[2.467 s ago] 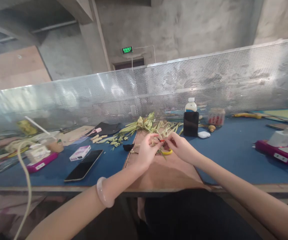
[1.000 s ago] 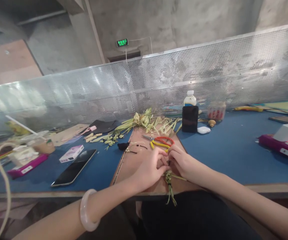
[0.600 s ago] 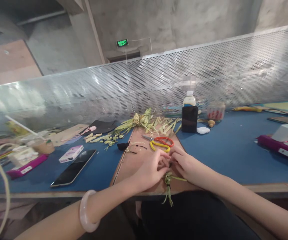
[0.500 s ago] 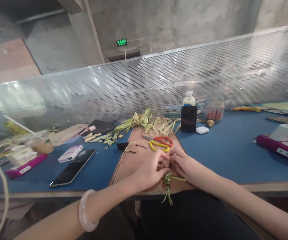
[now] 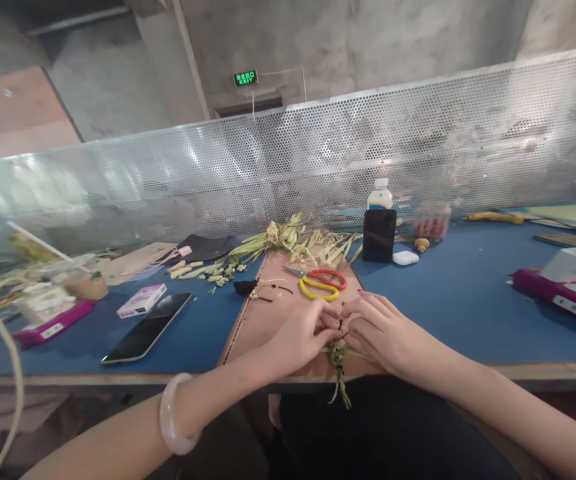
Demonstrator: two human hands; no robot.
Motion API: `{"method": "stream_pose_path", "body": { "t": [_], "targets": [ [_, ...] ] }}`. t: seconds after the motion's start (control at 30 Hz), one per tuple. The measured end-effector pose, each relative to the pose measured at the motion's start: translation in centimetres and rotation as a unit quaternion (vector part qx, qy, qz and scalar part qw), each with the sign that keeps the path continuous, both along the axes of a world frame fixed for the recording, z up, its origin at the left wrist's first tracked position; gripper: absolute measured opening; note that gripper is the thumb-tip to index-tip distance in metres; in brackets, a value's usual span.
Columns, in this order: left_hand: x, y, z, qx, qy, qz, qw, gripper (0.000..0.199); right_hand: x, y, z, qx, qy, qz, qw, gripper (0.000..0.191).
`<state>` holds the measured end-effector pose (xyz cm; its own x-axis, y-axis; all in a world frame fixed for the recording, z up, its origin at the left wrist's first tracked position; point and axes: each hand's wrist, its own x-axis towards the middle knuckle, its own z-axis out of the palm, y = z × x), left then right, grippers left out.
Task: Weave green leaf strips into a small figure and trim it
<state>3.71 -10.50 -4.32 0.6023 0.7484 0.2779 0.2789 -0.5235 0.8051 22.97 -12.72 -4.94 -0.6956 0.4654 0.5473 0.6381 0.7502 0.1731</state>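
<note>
A small knotted bundle of green plant strips hangs below my fingertips at the table's front edge, its loose tails pointing down. My left hand is closed, with thumb and fingers pinching the top of the bundle. Against it, my right hand is closed too, its fingertips meeting the left ones around a dark bit like thread. What the right fingers grip is mostly hidden behind them. Just beyond both hands, scissors with one red and one yellow handle lie on a brown board.
A heap of pale green strips lies behind the scissors. To the left are a phone, a small box and a cup. A black upright object, a white case and a purple holder stand right.
My right hand has turned slightly, its knuckles higher and its fingers curled over further. The left hand keeps its pinch, and the bundle has shifted a little.
</note>
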Motion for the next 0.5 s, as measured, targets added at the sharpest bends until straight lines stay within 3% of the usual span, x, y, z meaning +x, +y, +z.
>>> {"method": "stream_pose_path", "body": {
  "t": [0.5],
  "targets": [
    [-0.1, 0.15, -0.06, 0.012, 0.037, 0.022, 0.999, 0.013, 0.03, -0.24, 0.26, 0.013, -0.029, -0.018, 0.999, 0.012]
  ]
}}
